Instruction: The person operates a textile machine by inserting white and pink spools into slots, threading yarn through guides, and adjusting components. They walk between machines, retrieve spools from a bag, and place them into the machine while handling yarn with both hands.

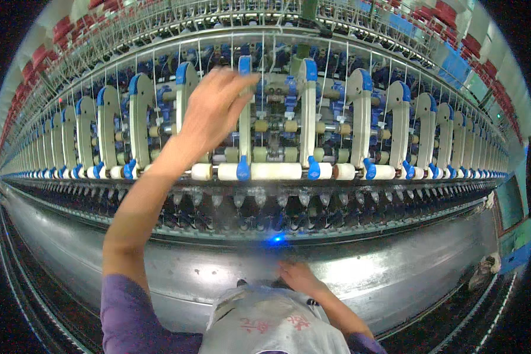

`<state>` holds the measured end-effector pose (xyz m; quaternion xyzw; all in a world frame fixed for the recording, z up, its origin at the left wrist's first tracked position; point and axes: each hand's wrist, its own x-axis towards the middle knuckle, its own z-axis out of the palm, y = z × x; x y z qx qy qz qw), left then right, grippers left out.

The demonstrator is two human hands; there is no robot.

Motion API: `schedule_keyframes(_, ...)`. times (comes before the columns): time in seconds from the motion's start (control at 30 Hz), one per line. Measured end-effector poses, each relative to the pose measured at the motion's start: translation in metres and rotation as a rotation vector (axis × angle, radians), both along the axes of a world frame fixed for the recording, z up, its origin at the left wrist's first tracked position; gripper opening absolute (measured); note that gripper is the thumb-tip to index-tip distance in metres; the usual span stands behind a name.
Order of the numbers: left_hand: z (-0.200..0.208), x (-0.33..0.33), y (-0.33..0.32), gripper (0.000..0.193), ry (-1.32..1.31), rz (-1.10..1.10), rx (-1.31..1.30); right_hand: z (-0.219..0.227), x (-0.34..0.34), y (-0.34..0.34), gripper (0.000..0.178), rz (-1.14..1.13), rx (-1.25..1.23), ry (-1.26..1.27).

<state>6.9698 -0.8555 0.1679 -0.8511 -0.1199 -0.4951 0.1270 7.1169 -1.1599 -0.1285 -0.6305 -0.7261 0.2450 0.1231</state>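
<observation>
My left hand [215,109] is raised over the spinning frame [277,171], in front of a pale weighting arm [245,130] with a blue cap [245,65]. Its index finger points right across the cap's lower part, while the thumb stands apart below. Whether the fingertips touch the cap or a white roving strand [262,59] is not plain. Down by my waist, my right hand [296,276] is low over the metal surface, just above my pale apron [271,321]. Motion smears its fingers, and I cannot make out anything in them.
A long row of blue-capped weighting arms [363,112] runs left and right above white rollers [277,171]. Below them are dark spindles with pale tips [304,198]. A blue light [278,239] glows at the frame's lower edge. Red shapes [445,13] hang at the upper right.
</observation>
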Motion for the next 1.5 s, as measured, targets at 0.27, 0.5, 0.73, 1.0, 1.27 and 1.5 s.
schedule_keyframes(0.27, 0.063, 0.121, 0.136, 0.033, 0.256, 0.334, 0.344, -0.03, 0.083, -0.133, 0.023, -0.624, 0.049, 0.082)
schedule_keyframes(0.5, 0.069, 0.118, 0.144, 0.018, 0.251, 0.208, 0.446, -0.026, 0.119, -0.147, 0.022, -0.708, 0.064, 0.042)
schedule_keyframes(0.73, 0.029, 0.111, 0.081, 0.021, 0.299, 0.449, 0.032, 0.056, 0.144, -0.003, 0.019, -0.288, 0.665, -0.087)
schedule_keyframes(1.0, -0.008, 0.083, 0.017, 0.018, -0.267, -0.268, -1.359, 0.27, 0.077, 0.172, 0.041, 0.113, 1.233, -0.231)
schedule_keyframes(1.27, -0.043, 0.053, 0.008, 0.019, 0.011, -0.051, -1.039, 0.324, 0.066, 0.28, 0.025, 0.27, 0.601, -0.429)
schedule_keyframes(1.5, -0.044, 0.048, 0.007, 0.016, 0.278, 0.369, -0.375, 0.313, 0.084, 0.294, 0.017, 0.24, 0.611, -0.335)
